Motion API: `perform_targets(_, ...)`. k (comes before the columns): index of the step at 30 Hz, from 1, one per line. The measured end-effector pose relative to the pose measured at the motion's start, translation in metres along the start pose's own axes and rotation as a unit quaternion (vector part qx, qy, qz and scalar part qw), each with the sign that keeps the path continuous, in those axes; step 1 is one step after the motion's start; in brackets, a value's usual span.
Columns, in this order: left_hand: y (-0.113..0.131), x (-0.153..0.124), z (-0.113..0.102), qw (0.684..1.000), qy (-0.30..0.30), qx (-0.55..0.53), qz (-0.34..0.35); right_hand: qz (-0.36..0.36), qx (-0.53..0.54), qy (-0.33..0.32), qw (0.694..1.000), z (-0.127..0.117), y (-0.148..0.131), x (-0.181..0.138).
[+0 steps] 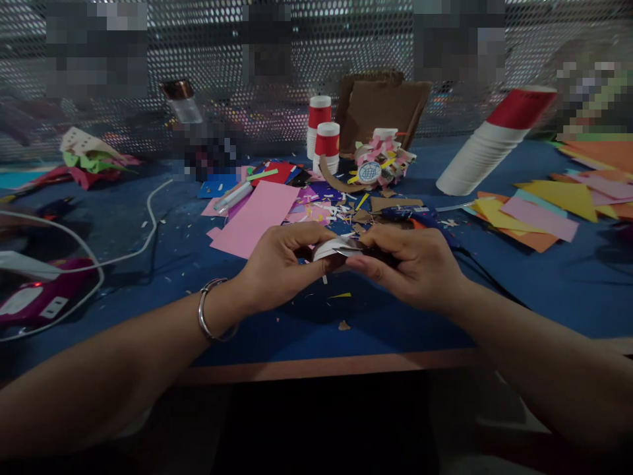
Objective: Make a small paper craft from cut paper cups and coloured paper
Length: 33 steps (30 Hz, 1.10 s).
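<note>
Over the blue tabletop [297,343], at the frame's centre, the left hand [277,267] pinches a curved white piece [324,250] between thumb and fingers. The right hand [420,267], closed around a dark handle, holds what look like scissors [352,252]: their long axis runs roughly crosswise, tip leftward, overlapping the piece; I cannot tell how wide the blades part. Beyond, a pink sheet [254,221] lies left of centre; farther, paper cups [327,140] stand upper centre.

Comprises a blue tabletop [400,335] with a brown front edge [316,368]. Backs onto a perforated metal screen [198,33] spanning most of the view. Receives dim light. Gives way below to dark space [326,429], too unlit to identify reliably.
</note>
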<state>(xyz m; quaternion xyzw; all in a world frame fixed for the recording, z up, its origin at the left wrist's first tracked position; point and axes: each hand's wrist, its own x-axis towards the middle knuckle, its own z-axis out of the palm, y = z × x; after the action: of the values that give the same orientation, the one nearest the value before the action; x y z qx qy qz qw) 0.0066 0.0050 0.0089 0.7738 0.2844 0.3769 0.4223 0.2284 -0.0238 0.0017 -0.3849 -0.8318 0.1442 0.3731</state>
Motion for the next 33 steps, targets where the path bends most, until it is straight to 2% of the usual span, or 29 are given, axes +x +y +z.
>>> perform_targets(6, 0.003, 0.001, -0.004, 0.999, -0.004, 0.032, -0.002, -0.018, -0.013, 0.009, 1.0, 0.0, -0.002, 0.0)
perform_targets(13, 0.003, 0.002, -0.001, 0.999, -0.018, -0.028, -0.042, 0.024, 0.014, 0.007, 1.0, -0.001, -0.006, 0.002)
perform_targets(16, -0.001, 0.004, -0.003, 0.996, -0.027, -0.059, -0.068, 0.06, 0.044, 0.038, 0.996, -0.003, -0.005, 0.004)
perform_targets(19, -0.004, 0.005, -0.003, 0.987, -0.01, -0.116, -0.107, 0.081, 0.045, 0.088, 0.992, -0.005, -0.001, 0.007)
perform_targets(21, -0.006, 0.006, -0.003, 0.977, 0.005, -0.165, -0.132, 0.088, 0.037, 0.096, 0.991, -0.006, 0.002, 0.008)
perform_targets(25, -0.005, 0.008, 0.0, 0.96, 0.027, -0.225, -0.166, 0.116, 0.048, 0.075, 0.989, -0.006, 0.008, 0.01)
perform_targets(30, -0.003, 0.008, 0.001, 0.951, 0.05, -0.235, -0.193, 0.141, 0.076, 0.056, 0.985, -0.004, 0.012, 0.012)
perform_targets(33, -0.003, 0.008, 0.001, 0.948, 0.057, -0.24, -0.199, 0.138, 0.079, 0.024, 0.987, -0.004, 0.013, 0.012)
